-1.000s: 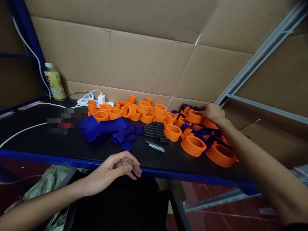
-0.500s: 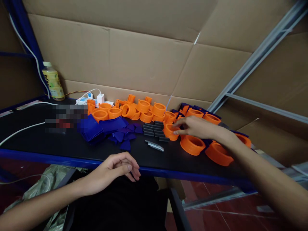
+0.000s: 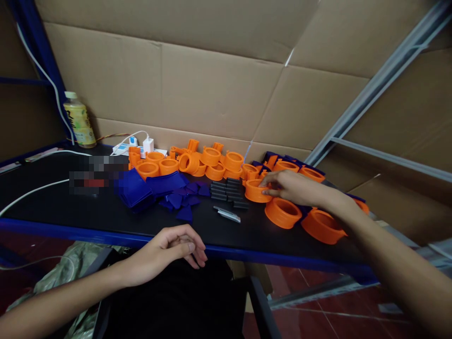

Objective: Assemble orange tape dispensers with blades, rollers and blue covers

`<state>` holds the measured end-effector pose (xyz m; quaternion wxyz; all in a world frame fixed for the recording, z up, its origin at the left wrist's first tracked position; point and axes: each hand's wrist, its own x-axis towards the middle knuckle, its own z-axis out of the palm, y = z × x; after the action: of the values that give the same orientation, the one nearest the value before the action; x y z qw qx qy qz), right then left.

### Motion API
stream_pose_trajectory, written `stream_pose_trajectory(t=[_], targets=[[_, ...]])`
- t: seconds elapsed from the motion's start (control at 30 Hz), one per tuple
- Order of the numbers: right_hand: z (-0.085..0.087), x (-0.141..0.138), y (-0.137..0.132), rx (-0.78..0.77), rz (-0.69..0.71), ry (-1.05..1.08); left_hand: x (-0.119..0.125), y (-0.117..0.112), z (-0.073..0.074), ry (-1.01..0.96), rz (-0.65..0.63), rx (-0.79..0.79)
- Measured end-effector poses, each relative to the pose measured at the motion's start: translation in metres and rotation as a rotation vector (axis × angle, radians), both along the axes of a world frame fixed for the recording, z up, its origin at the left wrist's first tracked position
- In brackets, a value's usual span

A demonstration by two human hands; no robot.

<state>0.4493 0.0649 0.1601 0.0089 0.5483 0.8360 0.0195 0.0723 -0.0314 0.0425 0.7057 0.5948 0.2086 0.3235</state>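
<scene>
My right hand (image 3: 293, 187) reaches over the black table (image 3: 70, 212) and pinches the rim of an orange ring part (image 3: 254, 191) near the middle. Two larger orange rings (image 3: 283, 213) lie just in front of that hand. More orange rings (image 3: 197, 164) stand in a row along the back. My left hand (image 3: 169, 252) rests below the table's blue front edge, fingers loosely curled, holding nothing. Between the hands lie a stack of black strips (image 3: 228, 191), a small silvery piece (image 3: 228, 215) and a heap of dark blue flat pieces (image 3: 158, 188).
A drink bottle (image 3: 79, 120) stands at the back left beside a white power strip with chargers (image 3: 136, 146). A white cable (image 3: 31, 192) crosses the left of the table. Cardboard walls close the back, and a metal frame (image 3: 370, 89) slants on the right.
My right hand has come from the far orange ring at the back right to the ring beside the black strips and closed on its rim. The left hand has stayed put.
</scene>
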Motion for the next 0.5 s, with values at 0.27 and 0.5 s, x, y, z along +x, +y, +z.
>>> stream_pose_trajectory(t=[0.27, 0.5], targets=[[0.026, -0.03, -0.044, 0.193, 0.154, 0.104, 0.0, 0.001, -0.006, -0.101, 0.019, -0.012], [-0.016, -0.118, -0.107, 0.024, 0.631, 0.486, 0.001, 0.002, -0.005, -0.401, 0.196, -0.087]])
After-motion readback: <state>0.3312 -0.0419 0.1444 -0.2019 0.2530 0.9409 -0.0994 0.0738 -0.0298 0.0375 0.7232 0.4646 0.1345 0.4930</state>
